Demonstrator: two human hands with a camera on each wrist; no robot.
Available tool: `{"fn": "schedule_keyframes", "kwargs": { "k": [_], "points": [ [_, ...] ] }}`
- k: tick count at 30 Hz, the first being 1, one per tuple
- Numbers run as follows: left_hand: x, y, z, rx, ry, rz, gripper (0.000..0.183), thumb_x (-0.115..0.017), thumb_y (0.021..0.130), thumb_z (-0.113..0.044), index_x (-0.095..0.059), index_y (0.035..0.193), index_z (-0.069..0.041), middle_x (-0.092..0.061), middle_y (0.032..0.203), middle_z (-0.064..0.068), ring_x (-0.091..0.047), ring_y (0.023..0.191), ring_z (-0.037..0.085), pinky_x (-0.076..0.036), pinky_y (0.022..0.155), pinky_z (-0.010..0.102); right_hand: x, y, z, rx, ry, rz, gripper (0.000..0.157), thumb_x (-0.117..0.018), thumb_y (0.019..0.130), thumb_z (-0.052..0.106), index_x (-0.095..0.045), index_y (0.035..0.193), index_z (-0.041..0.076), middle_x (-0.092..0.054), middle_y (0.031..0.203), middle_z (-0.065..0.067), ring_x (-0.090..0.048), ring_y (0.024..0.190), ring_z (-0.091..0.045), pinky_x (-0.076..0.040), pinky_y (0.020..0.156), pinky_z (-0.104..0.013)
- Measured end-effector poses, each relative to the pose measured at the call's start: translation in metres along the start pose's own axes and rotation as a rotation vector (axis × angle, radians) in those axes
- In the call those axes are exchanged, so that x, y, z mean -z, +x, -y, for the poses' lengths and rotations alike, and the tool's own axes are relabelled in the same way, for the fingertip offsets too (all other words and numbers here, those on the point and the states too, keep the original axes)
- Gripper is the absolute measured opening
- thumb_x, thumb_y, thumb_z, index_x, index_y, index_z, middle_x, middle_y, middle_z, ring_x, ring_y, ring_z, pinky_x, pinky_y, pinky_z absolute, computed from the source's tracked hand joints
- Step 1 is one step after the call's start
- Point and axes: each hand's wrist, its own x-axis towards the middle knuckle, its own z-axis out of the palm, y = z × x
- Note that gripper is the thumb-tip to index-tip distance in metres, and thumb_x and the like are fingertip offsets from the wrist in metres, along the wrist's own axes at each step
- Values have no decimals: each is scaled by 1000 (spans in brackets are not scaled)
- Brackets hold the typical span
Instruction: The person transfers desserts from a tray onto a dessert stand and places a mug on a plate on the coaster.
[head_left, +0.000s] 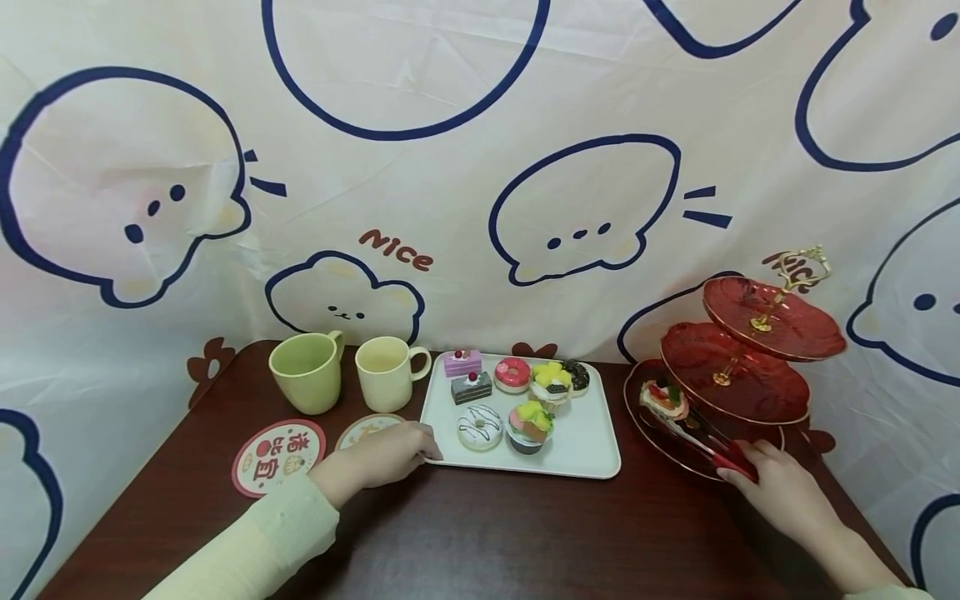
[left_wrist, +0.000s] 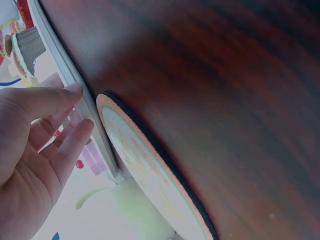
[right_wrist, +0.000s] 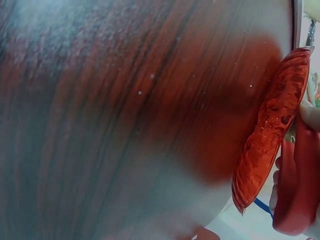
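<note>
My left hand [head_left: 393, 454] is at the near left corner of a white tray [head_left: 577, 454], its fingertips pinching the rim in the left wrist view. On the tray are donuts [head_left: 480, 427], small cake slices [head_left: 471, 387] and cupcakes [head_left: 529, 427]. At the right, my right hand [head_left: 780, 487] grips the red handles of metal tongs [head_left: 693, 435]. The tongs' tips are at a fruit-topped pastry [head_left: 664, 400], over the lowest plate of a red three-tier stand [head_left: 735, 367]. In the right wrist view, the red handles [right_wrist: 295, 185] pass beside the red plate [right_wrist: 272, 127].
Left of the tray stand a green mug [head_left: 306, 373] and a cream mug [head_left: 386, 375]. A red-rimmed round coaster [head_left: 277, 457] lies in front of them, and a second coaster [head_left: 367, 427] is partly behind my left hand. A patterned cloth [head_left: 450, 208] hangs behind the table.
</note>
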Motion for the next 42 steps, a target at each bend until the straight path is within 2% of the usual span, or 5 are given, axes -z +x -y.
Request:
{"fn": "schedule_keyframes", "kwargs": {
  "k": [25,34,39,42],
  "points": [
    [1,1,0,18,-1,6,24,-66,86,13,-80,95,-4,-69,87,1,-65,85,10,-56,79,29,5,-7,-2,-59,24,88,75,-74,92,44,-56,122,-23,-54,116,-46,-56,104,-61,-45,86,-71],
    [-1,1,1,-3,6,-17,24,-66,85,14,-80,94,-3,-70,87,2,-65,85,10,-56,78,28,12,-14,-7,-72,22,101,79,-72,93,46,-55,124,-24,-51,119,-50,-50,109,-66,-44,87,-73],
    [-2,1,0,-9,5,-21,25,-66,84,15,-80,94,-3,-70,87,2,-66,85,10,-56,78,28,15,-18,-10,-98,16,137,81,-71,93,49,-54,124,-24,-50,117,-51,-51,107,-65,-45,84,-72],
    [-1,0,0,-2,0,-21,25,-66,84,15,-80,94,-3,-71,87,2,-66,85,10,-56,78,28,16,-22,-12,-97,27,139,80,-72,92,48,-54,124,-24,-54,111,-47,-56,101,-60,-48,81,-69]
  ]
}}
